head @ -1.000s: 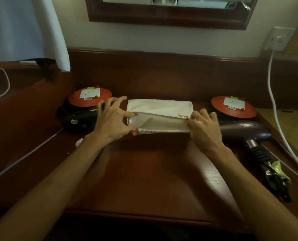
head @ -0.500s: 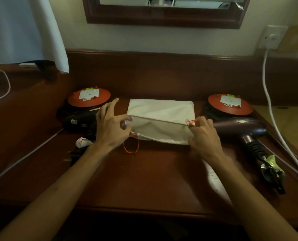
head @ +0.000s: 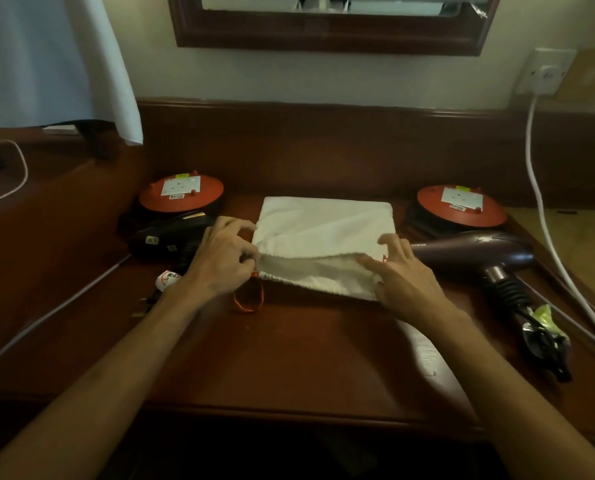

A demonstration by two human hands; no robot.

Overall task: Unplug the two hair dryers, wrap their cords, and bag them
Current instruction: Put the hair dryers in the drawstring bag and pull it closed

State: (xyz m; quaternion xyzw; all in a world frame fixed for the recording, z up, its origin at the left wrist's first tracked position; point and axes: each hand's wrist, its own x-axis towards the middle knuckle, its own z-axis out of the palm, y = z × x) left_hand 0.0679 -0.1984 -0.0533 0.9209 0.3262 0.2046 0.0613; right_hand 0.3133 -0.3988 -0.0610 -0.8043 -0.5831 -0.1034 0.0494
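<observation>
Pinching the left corner of the bag's mouth with the left hand (head: 220,261), fingers curled onto the hem where the orange drawstring (head: 249,299) loops out onto the desk (head: 289,358). Resting on the right end of the mouth with the right hand (head: 405,275), fingers fairly straight and spread over the cloth, thumb side hidden, so cannot tell whether anything is pinched there. Spreading the opening, by the look of it: upper lip raised a little, pale lining showing beneath.

Lying flat at the middle of the desk, between the two dryers: the white cloth bag (head: 324,223), soft, matt, rectangular, lightly creased. Just left of it, touching the left hand's far side, the black hair dryer (head: 164,233), glossy. Just right, the purple hair dryer (head: 473,249), smooth barrel, ribbed handle collar, cord bundled at its end with something yellow-green. Behind each, a round orange cord reel (head: 181,194).

Probably bagging now. Next calls for keeping the mouth wide with one hand and sliding a dryer in nose first.
</observation>
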